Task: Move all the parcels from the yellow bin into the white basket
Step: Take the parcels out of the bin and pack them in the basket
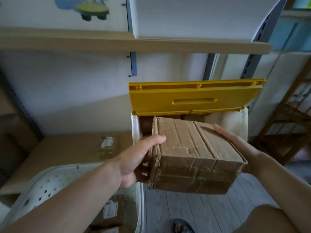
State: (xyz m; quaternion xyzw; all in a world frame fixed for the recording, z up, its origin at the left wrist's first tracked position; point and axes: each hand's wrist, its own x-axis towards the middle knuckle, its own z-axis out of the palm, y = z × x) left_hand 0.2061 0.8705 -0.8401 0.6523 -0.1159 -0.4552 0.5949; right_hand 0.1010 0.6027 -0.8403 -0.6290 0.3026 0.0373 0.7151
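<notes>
**Both hands carrying a worn cardboard parcel between bin and basket**

Nearest the viewer, at about seven o'clock, a white basket (pixel 55 179) with a perforated wall is sitting low on the floor. At least one labelled brown parcel (pixel 110 211) is lying inside it; a forearm is covering much of the interior, so the full count cannot be told.

Just beyond, at the centre of the view, the two hands are holding one crumpled cardboard parcel (pixel 193 153) in the air. The left hand (pixel 134 158) is gripping the box's left end, thumb over the top edge and fingers underneath. The right hand (pixel 235 145) is pressing flat against the right side, its fingers lying fairly straight along the top corner. Judging by its size and its dented, creased walls, the box is probably being squeezed from both ends because one hand alone would not support it.

Farther off, at about one o'clock, the yellow bin (pixel 195 98) is standing with its yellow panel raised behind a pale rim. Brown shapes are showing inside, likely more parcels waiting; they are too hidden to count.

At nine o'clock, another labelled parcel (pixel 107 145) is lying on a low shelf (pixel 67 148).
</notes>
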